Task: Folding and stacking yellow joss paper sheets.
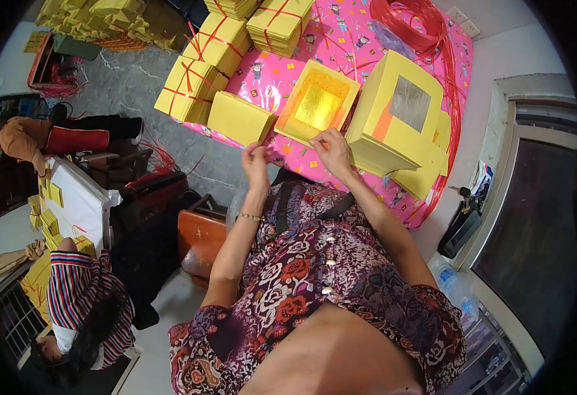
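Observation:
My right hand is closed in a pinch at the near edge of a yellow paper sheet with a shiny gold-foil panel. Bent fingers on my left hand press together beside the near corner of a plain yellow paper stack; whatever they hold, if anything, is too small to make out. A tall stack of yellow paper with a silver-foil square stands right of the gold-foil sheet. All of these lie on a pink patterned tablecloth.
Yellow paper bundles tied with red string line the table's left and far side. Red plastic ribbon lies coiled at the far right. A brown stool stands left of me. Two people work at a white-covered table farther left.

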### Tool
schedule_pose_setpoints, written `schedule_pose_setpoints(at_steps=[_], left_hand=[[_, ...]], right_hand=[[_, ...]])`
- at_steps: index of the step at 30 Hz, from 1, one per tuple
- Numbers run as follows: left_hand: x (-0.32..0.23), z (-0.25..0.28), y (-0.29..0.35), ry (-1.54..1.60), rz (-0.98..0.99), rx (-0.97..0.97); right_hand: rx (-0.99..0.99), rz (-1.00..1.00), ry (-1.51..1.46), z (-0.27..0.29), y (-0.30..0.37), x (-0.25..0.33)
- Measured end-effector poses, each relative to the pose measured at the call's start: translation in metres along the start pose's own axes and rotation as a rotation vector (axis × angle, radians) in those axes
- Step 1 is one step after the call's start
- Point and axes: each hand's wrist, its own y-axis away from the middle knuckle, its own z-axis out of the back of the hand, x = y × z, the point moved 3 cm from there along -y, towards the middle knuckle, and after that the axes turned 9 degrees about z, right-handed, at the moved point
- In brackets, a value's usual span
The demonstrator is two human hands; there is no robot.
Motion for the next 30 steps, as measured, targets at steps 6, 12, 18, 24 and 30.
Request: schedule_pose_setpoints(at_steps=[6, 12, 18, 24, 30], left_hand=[[0.011, -0.039, 0.01, -0.013, 0.151, 0.217], [0.014, -0.048, 0.006, 0.094, 0.26, 0.292], [0.021, -0.05, 0.006, 0.088, 0.3, 0.325], [0.025, -0.051, 0.003, 0.098, 0.328, 0.331], [0.024, -0.052, 0.003, 0.095, 0.336, 0.345]], right_hand=[[-0.008, -0.026, -0.067, -0.004, -0.002, 0.0], [-0.037, -0.037, -0.117, -0.007, -0.001, -0.006], [-0.027, -0.073, -0.142, -0.007, -0.002, -0.006], [-0.003, -0.09, -0.126, -0.006, -0.002, -0.006], [0.009, -0.09, -0.11, -0.008, -0.002, -0.009]])
